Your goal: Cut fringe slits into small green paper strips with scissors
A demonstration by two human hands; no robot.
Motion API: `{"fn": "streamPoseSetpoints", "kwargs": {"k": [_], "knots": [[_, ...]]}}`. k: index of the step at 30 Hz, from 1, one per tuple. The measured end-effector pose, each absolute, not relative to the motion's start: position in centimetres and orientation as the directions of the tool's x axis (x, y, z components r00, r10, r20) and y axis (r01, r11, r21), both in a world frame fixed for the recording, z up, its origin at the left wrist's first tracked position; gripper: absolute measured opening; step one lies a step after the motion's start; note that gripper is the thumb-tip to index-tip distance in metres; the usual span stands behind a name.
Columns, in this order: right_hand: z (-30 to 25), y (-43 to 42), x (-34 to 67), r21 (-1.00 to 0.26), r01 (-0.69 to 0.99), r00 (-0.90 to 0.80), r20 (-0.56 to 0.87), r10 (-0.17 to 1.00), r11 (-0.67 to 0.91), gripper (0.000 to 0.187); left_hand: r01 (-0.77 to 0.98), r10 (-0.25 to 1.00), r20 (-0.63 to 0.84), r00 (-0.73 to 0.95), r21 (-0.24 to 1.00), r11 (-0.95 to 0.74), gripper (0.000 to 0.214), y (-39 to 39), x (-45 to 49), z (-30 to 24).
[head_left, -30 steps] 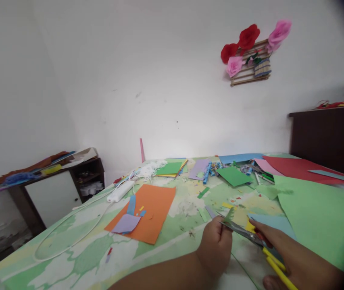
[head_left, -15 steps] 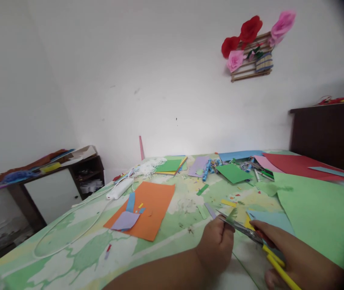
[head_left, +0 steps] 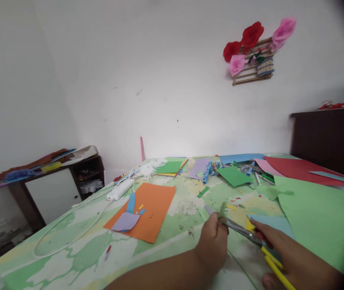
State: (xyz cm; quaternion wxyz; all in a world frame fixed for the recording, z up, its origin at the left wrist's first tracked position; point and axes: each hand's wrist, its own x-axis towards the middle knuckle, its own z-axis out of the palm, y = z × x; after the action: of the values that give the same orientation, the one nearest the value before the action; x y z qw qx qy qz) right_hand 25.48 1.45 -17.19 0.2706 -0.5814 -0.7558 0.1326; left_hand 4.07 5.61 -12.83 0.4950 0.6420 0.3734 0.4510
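Note:
Between the fingertips of my left hand (head_left: 212,243) is a small piece of green paper (head_left: 222,210) with a fringed edge. My right hand (head_left: 286,249) grips the yellow handles of a pair of scissors (head_left: 250,235). The metal blades point left and reach the green paper beside my left fingers. Under and behind the scissors lie a light blue paper (head_left: 271,223) and a bit of yellow paper. A large light green sheet (head_left: 313,217) lies just right of my right hand.
An orange sheet (head_left: 150,205) with purple and blue scraps lies on the left. Behind it sits a white power strip (head_left: 120,189) with a looping cable. Farther back are a green paper square (head_left: 234,176), pens and a red sheet (head_left: 299,167). Small paper scraps dot the patterned tablecloth.
My left hand has shifted slightly left and down, and the green paper now stands more upright, its fringe showing. The scissor blades have come closer together.

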Motion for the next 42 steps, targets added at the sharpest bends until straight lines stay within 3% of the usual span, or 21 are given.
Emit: {"fn": "streamPoseSetpoints", "kwargs": {"k": [4,15,23,32,37,42], "knots": [[-17.3,1.3,25.4,-0.535,0.802,-0.163,0.23,0.959,0.264,0.088,0.013,0.882,0.291,0.371,0.948,-0.319,0.016,5.4,3.9,-12.8],[-16.4,0.9,24.5,-0.563,0.794,-0.128,0.216,0.968,0.23,0.081,-0.005,0.78,0.434,0.451,0.875,-0.484,0.032,5.0,3.6,-12.3],[-16.0,1.1,24.5,-0.54,0.816,-0.118,0.191,0.974,0.205,0.08,0.072,0.796,0.409,0.447,0.87,-0.488,0.031,4.9,3.5,-12.4],[-17.5,1.4,25.1,-0.484,0.825,-0.19,0.251,0.949,0.293,0.087,0.055,0.893,0.279,0.354,0.947,-0.317,0.027,4.7,4.0,-12.2],[-18.3,1.6,25.7,-0.38,0.868,-0.223,0.278,0.934,0.32,0.088,0.067,0.865,0.323,0.384,0.925,-0.375,0.029,4.6,3.9,-12.0],[-18.0,1.4,25.3,-0.405,0.861,-0.208,0.27,0.94,0.307,0.088,0.121,0.824,0.381,0.419,0.876,-0.467,0.03,4.4,3.8,-11.9]]}}
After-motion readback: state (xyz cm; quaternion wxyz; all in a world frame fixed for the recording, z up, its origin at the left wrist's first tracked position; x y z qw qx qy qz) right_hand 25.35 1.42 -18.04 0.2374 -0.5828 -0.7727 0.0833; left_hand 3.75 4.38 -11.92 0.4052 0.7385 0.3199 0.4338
